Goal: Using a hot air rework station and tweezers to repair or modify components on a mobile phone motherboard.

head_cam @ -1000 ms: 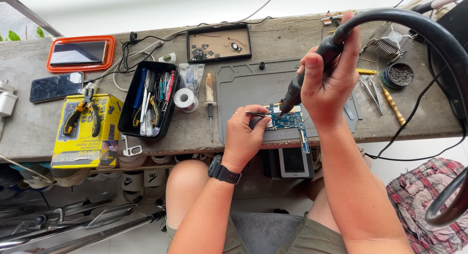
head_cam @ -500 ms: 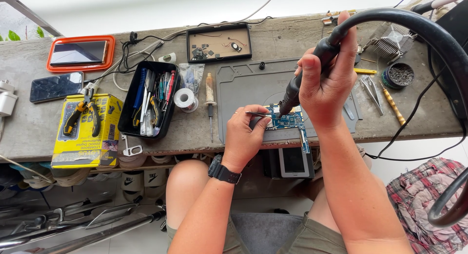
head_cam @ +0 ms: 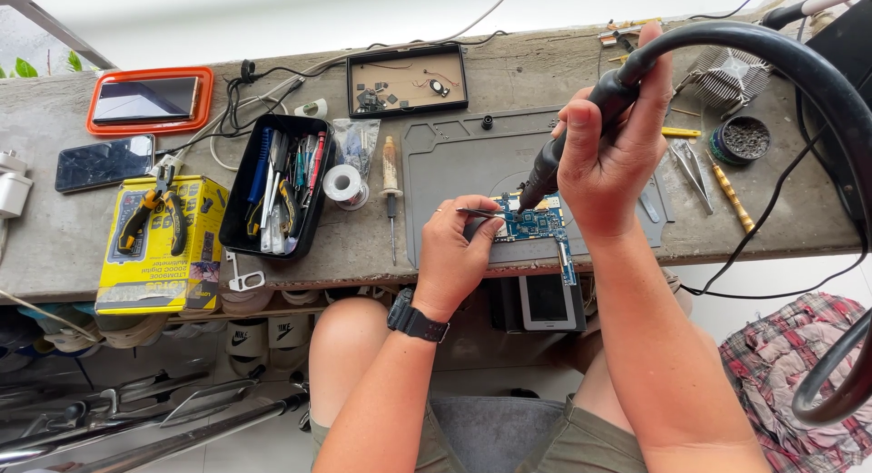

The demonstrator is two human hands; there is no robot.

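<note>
Since a moment ago our right hand [head_cam: 610, 155] has barely shifted, and the black hot-air handle [head_cam: 581, 128] still points its nozzle down at the far edge of the blue circuit board [head_cam: 534, 223]; our left hand [head_cam: 454, 255] stays beside the board.

The board lies on the grey work mat [head_cam: 454, 164], near the bench's front edge, with a small screen unit [head_cam: 549, 300] hanging just below it. The thick black hose [head_cam: 817, 82] arcs over the right side and hides part of the bench there. Left of the mat stand a screwdriver [head_cam: 391, 187], a solder spool [head_cam: 343, 184] and a black tool tray [head_cam: 277, 187]. Further left sits a yellow rectangular box [head_cam: 159, 246] with pliers [head_cam: 154, 209] on top, a dark phone [head_cam: 103, 161], and an orange-rimmed tray [head_cam: 150, 100] at the far side. A black parts tray [head_cam: 407, 80] lies far centre.

Our right hand is wrapped tight around the handle. Our left fingers pinch thin tweezers [head_cam: 481, 213], whose tips touch the board's left edge.
</note>
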